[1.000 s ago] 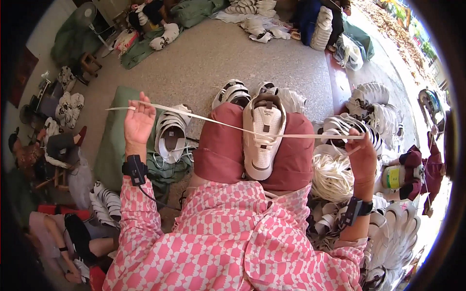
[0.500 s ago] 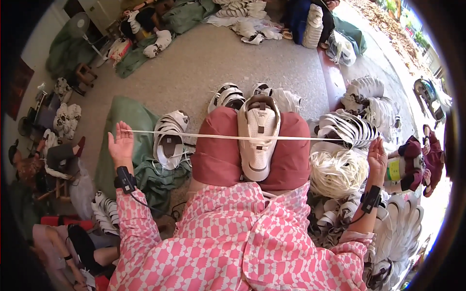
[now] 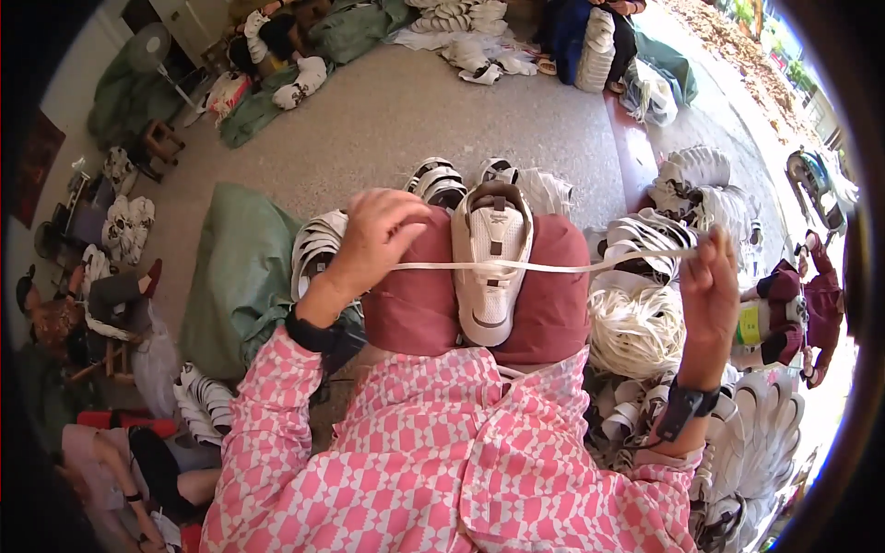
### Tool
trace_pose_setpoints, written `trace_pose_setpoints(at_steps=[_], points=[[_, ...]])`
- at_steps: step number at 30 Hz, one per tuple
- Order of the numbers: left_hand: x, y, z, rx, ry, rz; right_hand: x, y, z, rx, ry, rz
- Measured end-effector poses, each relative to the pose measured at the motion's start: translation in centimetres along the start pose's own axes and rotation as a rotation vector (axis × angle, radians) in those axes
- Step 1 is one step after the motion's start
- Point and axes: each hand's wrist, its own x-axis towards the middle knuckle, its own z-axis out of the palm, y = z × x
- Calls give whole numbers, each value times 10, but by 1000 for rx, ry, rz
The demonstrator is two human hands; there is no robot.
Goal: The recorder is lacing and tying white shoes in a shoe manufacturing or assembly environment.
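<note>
A cream shoe upper [image 3: 493,267] rests between my thighs, its toe end toward me. A white shoelace [image 3: 553,269] runs across it from side to side, slightly slack on the right. My left hand [image 3: 376,240] is over my left thigh, its bent fingers apart above the lace; the lace's left part passes out of sight at this hand. Out to the right, my right hand [image 3: 712,290] is raised, its fingers pinched on the lace's other end.
A bundle of loose white laces [image 3: 636,327] lies by my right thigh. Stacked shoe uppers [image 3: 654,240] stand beyond it, with more uppers [image 3: 756,424] at lower right. Green cloth [image 3: 240,276] lies to the left. Other people sit around the room, one person [image 3: 138,470] at lower left.
My left hand has come inward from the far left to my left thigh, and its fingers have left the lace's far end. The lace has gone from taut to slacker. My right hand has turned slightly.
</note>
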Motion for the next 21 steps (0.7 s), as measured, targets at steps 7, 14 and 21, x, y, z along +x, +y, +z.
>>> trace_pose_setpoints(at_steps=[7,14,21], points=[[50,65,74,148,-311,84,-10,-65,108,75,-1106,28],[38,62,89,70,-459,80,-76,-72,84,175,-764,-384],[48,69,72,-333,-451,-100,-74,-85,42,30,-335,-360]])
